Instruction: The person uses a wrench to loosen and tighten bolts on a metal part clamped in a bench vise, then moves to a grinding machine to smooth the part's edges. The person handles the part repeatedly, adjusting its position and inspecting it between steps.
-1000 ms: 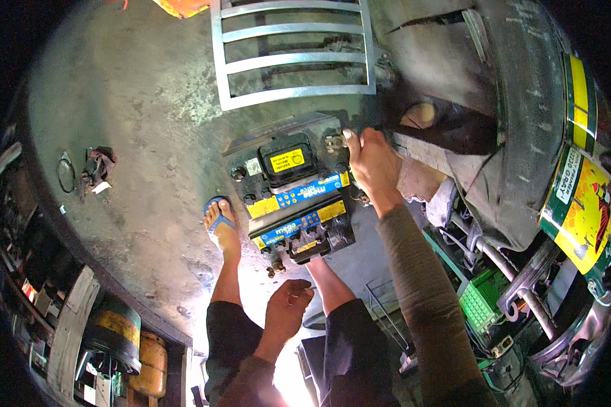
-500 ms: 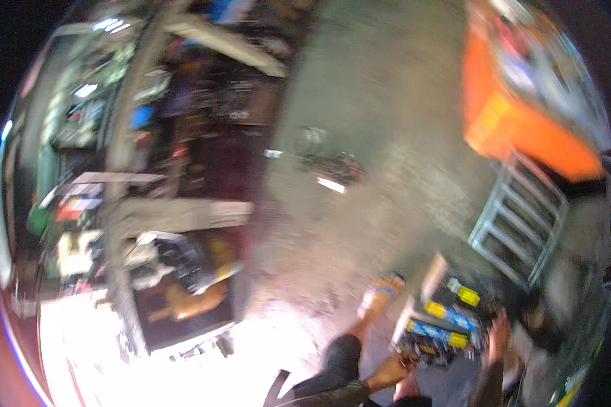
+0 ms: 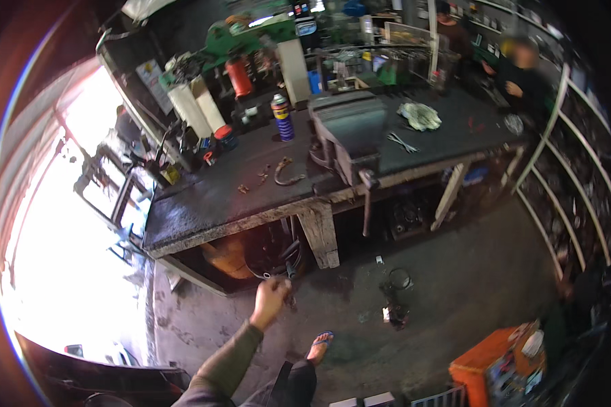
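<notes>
My left hand reaches forward from the lower edge, over the floor in front of the workbench. Its fingers are curled closed; what they hold, if anything, is too small to make out. A short dark cylindrical piece shows just past the fingertips, and I cannot tell whether it is in the hand or behind it. On the benchtop beyond lie a curved metal hook-like piece and several small brownish metal parts. My right hand is out of view.
A large bench vise stands at the bench's front edge, beside a blue-and-yellow spray can. A crumpled cloth and metal tools lie farther right. Dark coiled clutter is on the floor; an orange cabinet stands lower right. People stand at the back.
The view has swung left from the box of blue-and-yellow packages to the workbench. My left hand has left that box and extends toward the bench; my right hand has gone out of view.
</notes>
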Tool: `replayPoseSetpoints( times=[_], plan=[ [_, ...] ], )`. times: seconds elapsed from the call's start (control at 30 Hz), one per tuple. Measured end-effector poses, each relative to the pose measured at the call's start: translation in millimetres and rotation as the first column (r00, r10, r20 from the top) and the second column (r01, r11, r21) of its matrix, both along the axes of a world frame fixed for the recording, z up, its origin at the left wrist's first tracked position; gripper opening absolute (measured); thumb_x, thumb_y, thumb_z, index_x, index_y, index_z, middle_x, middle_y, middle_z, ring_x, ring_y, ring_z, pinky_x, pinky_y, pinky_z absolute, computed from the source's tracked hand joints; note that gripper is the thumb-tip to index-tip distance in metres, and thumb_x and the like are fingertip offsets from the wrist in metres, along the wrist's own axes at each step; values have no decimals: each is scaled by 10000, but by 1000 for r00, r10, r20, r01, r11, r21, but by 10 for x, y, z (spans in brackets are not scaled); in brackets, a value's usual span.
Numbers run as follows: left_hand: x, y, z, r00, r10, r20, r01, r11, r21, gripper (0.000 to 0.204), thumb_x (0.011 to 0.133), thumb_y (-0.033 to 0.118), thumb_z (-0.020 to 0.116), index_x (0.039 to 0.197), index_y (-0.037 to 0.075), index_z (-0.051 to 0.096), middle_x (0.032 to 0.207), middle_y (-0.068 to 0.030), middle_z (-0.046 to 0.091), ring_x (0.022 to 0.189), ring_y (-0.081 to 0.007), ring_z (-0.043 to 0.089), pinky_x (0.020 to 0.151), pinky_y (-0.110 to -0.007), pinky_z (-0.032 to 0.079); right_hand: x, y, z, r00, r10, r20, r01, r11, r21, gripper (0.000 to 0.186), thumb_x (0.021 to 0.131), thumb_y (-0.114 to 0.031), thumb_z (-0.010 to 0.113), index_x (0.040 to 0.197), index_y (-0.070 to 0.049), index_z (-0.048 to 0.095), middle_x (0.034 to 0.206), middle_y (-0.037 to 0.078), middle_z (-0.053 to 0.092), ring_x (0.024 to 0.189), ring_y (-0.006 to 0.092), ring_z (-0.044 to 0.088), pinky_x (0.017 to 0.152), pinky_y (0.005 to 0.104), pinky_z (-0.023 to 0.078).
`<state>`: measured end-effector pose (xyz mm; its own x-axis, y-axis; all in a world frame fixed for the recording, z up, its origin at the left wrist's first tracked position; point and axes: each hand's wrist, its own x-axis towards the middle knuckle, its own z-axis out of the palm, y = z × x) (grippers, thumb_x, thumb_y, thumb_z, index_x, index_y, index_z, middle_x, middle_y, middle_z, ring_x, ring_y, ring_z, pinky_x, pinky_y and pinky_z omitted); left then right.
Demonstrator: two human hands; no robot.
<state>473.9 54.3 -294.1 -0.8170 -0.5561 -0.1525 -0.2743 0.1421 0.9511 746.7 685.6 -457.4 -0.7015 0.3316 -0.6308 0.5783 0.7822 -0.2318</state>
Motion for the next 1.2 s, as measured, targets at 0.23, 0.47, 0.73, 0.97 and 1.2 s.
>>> replayPoseSetpoints(
  times=[0.23, 0.47, 0.73, 0.97, 1.2],
  plan=[
    [-2269, -1916, 533, 953, 250, -169, -300, 853, -428, 324, 862, 203, 763, 1096, -20, 739, 954, -176, 763, 853, -264, 734, 784, -376, 562, -1296, -1135, 647, 987, 156, 30, -152, 982, -114, 602, 1041, -508, 480, 1326, -1, 636, 1205, 284, 677, 1172, 450, 600, 1014, 475, 483],
    [-3444, -2316, 390, 975, 182, 128, -39, 704, -709, 393, 866, 237, 758, 1170, -3, 692, 1196, -231, 648, 1147, -397, 616, 973, -456, 513, -2448, -2104, 1436, 987, 161, 25, -147, 944, -296, 554, 1041, -455, 525, 1311, 17, 630, 1268, 270, 665, 1231, 422, 581, 1061, 440, 465],
    [-3796, -2465, 194, 950, 177, 257, 78, 660, -747, 246, 831, 170, 726, 1017, 9, 726, 1057, -209, 681, 1058, -399, 623, 930, -480, 510, -3822, -2162, 1027, 933, -15, 360, 160, 913, -376, 508, 1043, -411, 540, 1308, 13, 635, 1257, 238, 676, 1224, 391, 590, 1067, 438, 463],
    [-3665, -2197, 1339, 999, 19, 43, 7, 849, -529, 316, 857, 77, 711, 1160, 3, 660, 1115, -213, 689, 1080, -391, 650, 944, -449, 513, -5536, -2459, 828, 989, -26, 147, 95, 867, -489, 247, 990, -185, 629, 1104, 27, 683, 847, 157, 702, 770, 267, 671, 701, 425, 531],
    [-3696, -1789, 2775, 938, -333, -99, 212, 774, -596, 334, 827, 67, 762, 1136, 7, 651, 1027, -162, 684, 877, -323, 641, 802, -386, 528, -6405, -3008, 618, 956, 146, -253, -254, 844, -473, 269, 969, -225, 676, 903, 36, 680, 752, 85, 679, 631, 168, 627, 550, 349, 495]
  ],
)
